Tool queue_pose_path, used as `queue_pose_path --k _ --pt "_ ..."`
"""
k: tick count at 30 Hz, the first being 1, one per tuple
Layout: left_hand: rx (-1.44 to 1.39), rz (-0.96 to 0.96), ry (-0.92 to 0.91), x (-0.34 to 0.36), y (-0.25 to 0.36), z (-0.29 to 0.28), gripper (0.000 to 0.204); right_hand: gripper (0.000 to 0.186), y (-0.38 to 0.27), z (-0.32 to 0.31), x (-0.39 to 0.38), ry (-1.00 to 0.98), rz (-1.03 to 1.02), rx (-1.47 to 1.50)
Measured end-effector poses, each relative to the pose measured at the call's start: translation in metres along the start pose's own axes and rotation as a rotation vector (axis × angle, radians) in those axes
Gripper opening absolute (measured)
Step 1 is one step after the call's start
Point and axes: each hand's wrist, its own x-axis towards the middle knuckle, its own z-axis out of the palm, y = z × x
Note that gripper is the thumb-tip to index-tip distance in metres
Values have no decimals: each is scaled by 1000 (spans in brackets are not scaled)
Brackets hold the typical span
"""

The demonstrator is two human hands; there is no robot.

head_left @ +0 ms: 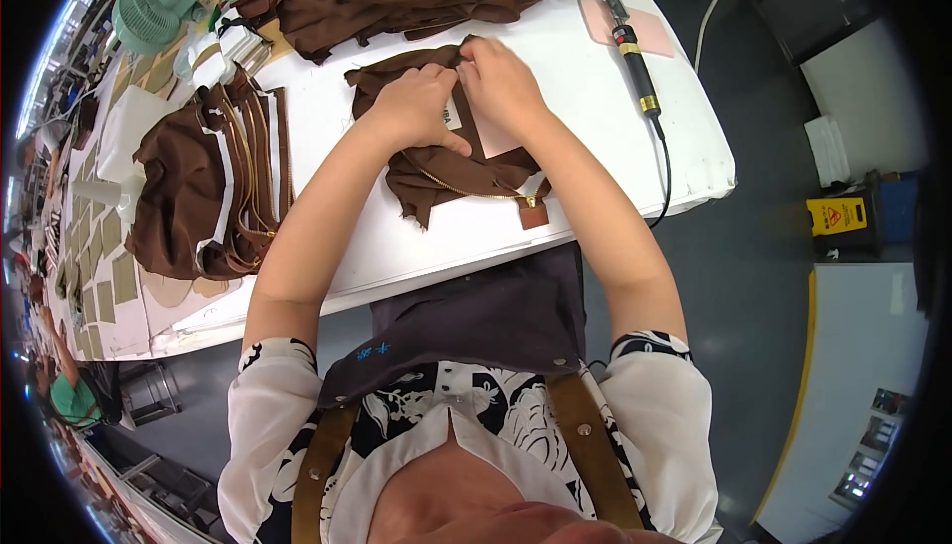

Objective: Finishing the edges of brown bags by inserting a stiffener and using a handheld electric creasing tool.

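A brown fabric piece (414, 187) with a gold zip lies on the white surface (327, 237), to the right of the stack of brown zipped pieces (169, 162). Crumpled, it seems longest from its far left corner to its near right one, where a small brown tab (534, 215) hangs by the zip's end. Both hands are on it: the left hand (412, 108), nearer the stack, covers its middle, thumb spread wide from the fingers; the right hand (501, 88), farther from the stack, bends its fingers over the far edge, though whether they grip cannot be told. The zip therefore lies nearer the person than either hand's fingers, closest to the left thumb.
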Motion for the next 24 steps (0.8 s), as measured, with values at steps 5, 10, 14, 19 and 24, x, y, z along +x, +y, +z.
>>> queue_pose_path --k 5,10,14,19,24 --pt "59 -49 -36 12 1 -12 111 36 31 16 -33 97 -172 -204" --pt "-89 -50 5 16 -28 3 117 42 31 14 -34 47 -198 -224" --pt "-193 84 110 -3 -30 18 95 44 39 9 -32 58 -221 -144" --pt "-252 67 123 -14 -17 29 80 36 46 -12 -32 37 -199 130" --pt "-237 28 114 -19 -23 33 87 29 -33 -77 -86 -662 -35 327"
